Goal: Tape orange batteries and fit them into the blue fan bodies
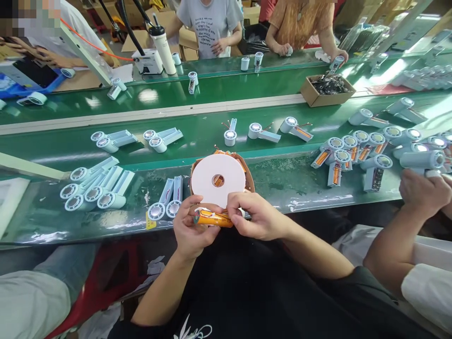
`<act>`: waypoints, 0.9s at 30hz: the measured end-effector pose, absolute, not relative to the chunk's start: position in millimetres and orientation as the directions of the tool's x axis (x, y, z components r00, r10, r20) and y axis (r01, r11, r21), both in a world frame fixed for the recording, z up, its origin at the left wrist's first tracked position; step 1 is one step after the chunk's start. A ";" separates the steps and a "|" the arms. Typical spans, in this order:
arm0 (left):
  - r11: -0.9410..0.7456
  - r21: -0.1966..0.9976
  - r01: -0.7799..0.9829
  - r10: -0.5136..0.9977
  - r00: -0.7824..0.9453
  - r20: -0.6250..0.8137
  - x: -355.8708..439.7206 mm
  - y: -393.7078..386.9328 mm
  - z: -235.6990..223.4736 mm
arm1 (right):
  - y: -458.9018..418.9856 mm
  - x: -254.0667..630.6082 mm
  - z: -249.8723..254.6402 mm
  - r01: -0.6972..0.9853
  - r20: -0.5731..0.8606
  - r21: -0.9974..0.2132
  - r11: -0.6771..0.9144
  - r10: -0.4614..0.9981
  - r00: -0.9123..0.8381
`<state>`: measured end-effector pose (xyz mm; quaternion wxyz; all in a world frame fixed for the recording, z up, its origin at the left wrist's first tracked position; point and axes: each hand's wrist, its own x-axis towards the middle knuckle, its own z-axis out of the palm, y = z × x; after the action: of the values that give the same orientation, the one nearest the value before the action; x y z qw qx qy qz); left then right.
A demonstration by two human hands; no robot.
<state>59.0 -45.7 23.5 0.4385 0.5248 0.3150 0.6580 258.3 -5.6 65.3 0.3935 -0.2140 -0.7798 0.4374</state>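
Note:
An orange cylindrical battery with wires on it lies level between my hands, close to the bench's front edge. My left hand is closed round its left end, thumb below and fingers above. My right hand pinches at the battery's right end; what sits between those fingertips is partly hidden. Just beyond my hands, a white roll of tape rests flat on an open cardboard box, where more orange pieces show round the roll's edge.
Light-blue handheld fan bodies lie in groups at left, and more fan bodies with orange batteries at right. A co-worker's hands hold a fan at far right. Across the green conveyor stand other people and a small carton.

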 end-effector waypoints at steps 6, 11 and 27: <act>-0.443 0.891 -0.101 0.890 0.072 0.451 53.5 -44.9 25.5 | -4.7 261.5 71.6 0.067 0.320 -0.876 0.477 0.680 -0.659; -0.449 0.893 -0.043 0.883 0.135 0.450 50.6 -46.9 22.3 | -3.7 262.4 76.8 0.040 0.356 -0.863 0.503 0.664 -0.658; -0.499 0.863 -0.083 0.864 0.034 0.502 53.4 -44.1 20.3 | -12.6 260.6 62.6 0.002 0.484 -0.799 0.601 0.645 -0.592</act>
<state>53.4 -44.1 20.3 0.3842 0.6079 0.3211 0.6162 260.6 -12.6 62.6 0.4038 -0.2024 -0.7985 0.3979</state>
